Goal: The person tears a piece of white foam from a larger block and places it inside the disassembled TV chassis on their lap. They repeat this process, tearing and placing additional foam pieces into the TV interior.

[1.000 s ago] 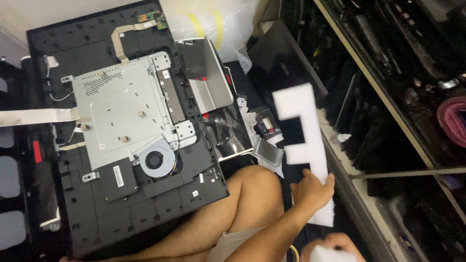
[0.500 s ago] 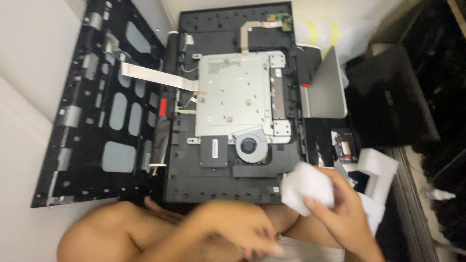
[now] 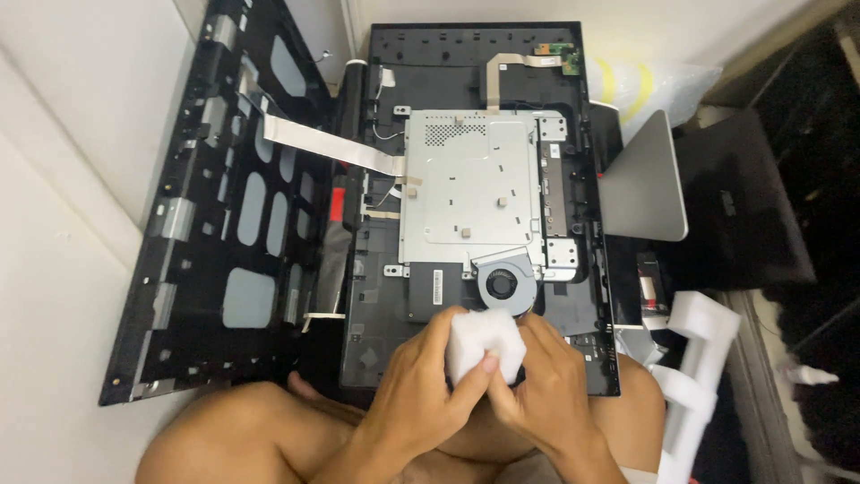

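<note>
On a pale floor hemmed by white walls, an opened black all-in-one computer chassis lies flat, seen from above. A silver metal shield plate covers its middle, with a round cooling fan just below the plate's lower right corner. A detached black back cover leans against the left wall, and a flat white ribbon cable runs from it to the plate. A silver stand rests at the right, beside a dark monitor. White foam packing lies lower right. Both hands meet near the chassis's lower edge, above bare knees. The left hand and right hand together clasp a white foam block, fingers curled around its sides, thumbs pressing its front.
</note>
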